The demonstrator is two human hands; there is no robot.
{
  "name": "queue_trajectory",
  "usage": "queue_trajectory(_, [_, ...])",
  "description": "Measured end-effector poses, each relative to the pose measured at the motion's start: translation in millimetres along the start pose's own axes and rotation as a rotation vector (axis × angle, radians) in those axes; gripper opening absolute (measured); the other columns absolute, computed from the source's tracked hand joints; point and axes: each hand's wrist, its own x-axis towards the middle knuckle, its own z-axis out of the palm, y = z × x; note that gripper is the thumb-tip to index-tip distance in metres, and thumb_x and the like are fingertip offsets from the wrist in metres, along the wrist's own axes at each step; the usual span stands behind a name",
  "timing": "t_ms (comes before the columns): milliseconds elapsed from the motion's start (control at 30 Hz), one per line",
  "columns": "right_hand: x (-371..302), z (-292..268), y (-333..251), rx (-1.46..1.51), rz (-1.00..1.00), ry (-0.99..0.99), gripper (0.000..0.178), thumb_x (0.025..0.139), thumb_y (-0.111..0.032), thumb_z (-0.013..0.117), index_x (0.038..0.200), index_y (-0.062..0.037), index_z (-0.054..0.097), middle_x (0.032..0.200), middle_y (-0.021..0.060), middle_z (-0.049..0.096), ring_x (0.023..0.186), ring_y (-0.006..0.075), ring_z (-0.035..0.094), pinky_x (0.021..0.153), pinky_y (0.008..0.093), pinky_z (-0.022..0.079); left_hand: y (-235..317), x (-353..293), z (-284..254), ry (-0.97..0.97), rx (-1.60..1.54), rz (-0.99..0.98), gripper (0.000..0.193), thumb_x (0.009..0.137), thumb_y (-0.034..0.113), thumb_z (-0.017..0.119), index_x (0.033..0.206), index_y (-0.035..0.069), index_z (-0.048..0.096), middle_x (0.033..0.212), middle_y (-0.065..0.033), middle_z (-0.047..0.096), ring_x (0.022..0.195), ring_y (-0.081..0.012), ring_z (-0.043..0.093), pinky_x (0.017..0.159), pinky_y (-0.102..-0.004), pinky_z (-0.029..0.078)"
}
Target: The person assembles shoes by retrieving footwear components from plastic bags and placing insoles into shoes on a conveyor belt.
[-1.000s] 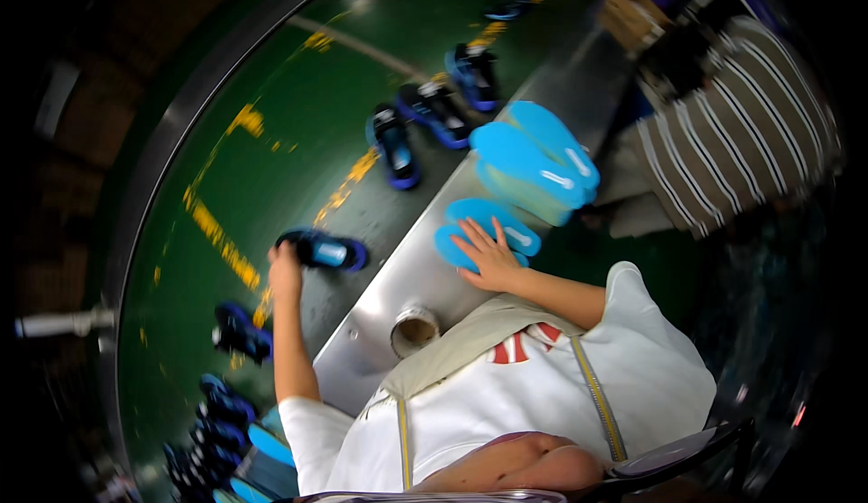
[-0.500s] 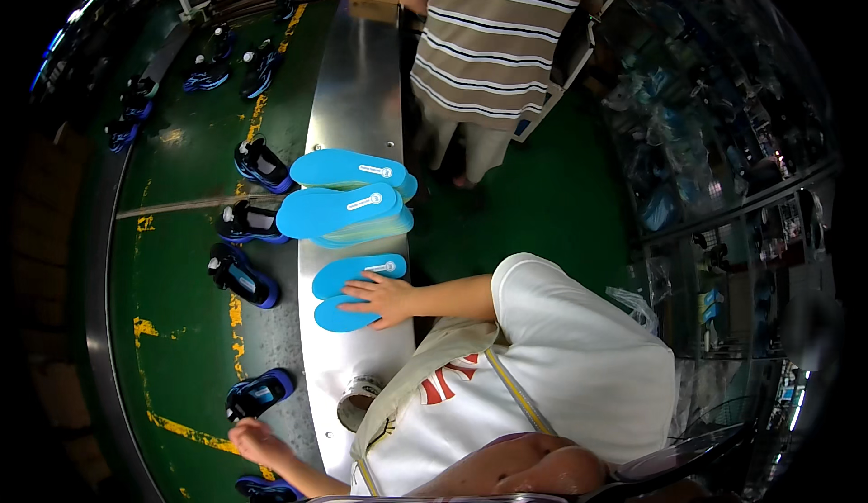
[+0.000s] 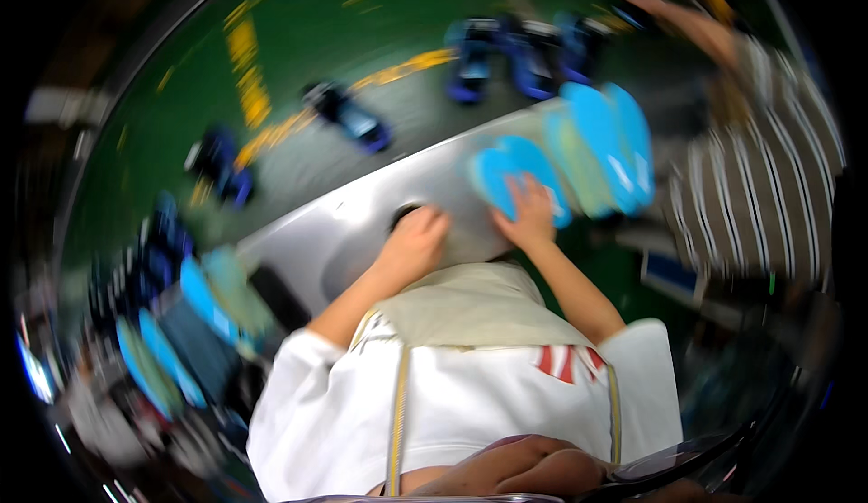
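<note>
My right hand (image 3: 528, 213) lies with fingers spread on a pair of blue insoles (image 3: 493, 173) on the metal bench. Closed fingers of my left hand (image 3: 416, 239) are at the dark mouth of a small round container (image 3: 402, 216), which the hand mostly hides. Whatever those fingers hold, if anything, cannot be made out. Just right of the pair stand stacks of blue insoles (image 3: 601, 141). The picture is smeared by motion.
Dark blue shoes (image 3: 353, 118) stand in a row beyond the metal bench (image 3: 316, 218). More insoles (image 3: 203, 299) lie at the left. At the right stands a person in a striped shirt (image 3: 759, 195), one arm stretched toward the shoes.
The view has swung round, so the bench now runs across it. My left hand has come from beside a shoe to the round container. My right hand stays on the insoles.
</note>
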Motion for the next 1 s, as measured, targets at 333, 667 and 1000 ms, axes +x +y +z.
queue_trajectory(333, [-24.5, 21.2, 18.4, -0.160, -0.226, 0.119, 0.066, 0.074, -0.046, 0.048, 0.124, -0.0077, 0.028, 0.118, 0.0200, 0.035, 0.105, 0.0350, 0.036, 0.085, 0.0441, 0.029, 17.7, -38.5, 67.4, 0.673, 0.156, -0.046, 0.018, 0.063, 0.013, 0.056, 0.077, 0.003, 0.050, 0.070, -0.0070, 0.048, 0.075, -0.0213, 0.049, 0.070, -0.0308, 0.038])
queue_trajectory(667, [-4.4, 49.6, 59.8, -0.072, -0.371, 0.135, 0.071, 0.070, -0.056, 0.043, 0.124, -0.0123, 0.027, 0.118, 0.0165, 0.036, 0.104, 0.0326, 0.039, 0.083, 0.0425, 0.032, 89.5, -88.4, 138.2, 1.094, 0.281, -0.556, 0.005, 0.071, 0.012, 0.053, 0.072, 0.008, 0.051, 0.064, -0.0029, 0.047, 0.064, -0.0167, 0.048, 0.062, -0.0285, 0.036])
queue_trajectory(1000, [4.8, 29.6, 43.3, 0.187, -0.718, 0.101, 0.062, 0.072, -0.043, 0.046, 0.121, -0.0082, 0.030, 0.119, 0.0160, 0.034, 0.104, 0.0298, 0.038, 0.084, 0.0399, 0.033, 219.1, -144.4, 304.4, 1.247, 0.374, -1.338, 0.008, 0.066, 0.013, 0.055, 0.073, 0.008, 0.052, 0.074, -0.0062, 0.050, 0.072, -0.0228, 0.050, 0.064, -0.0328, 0.038])
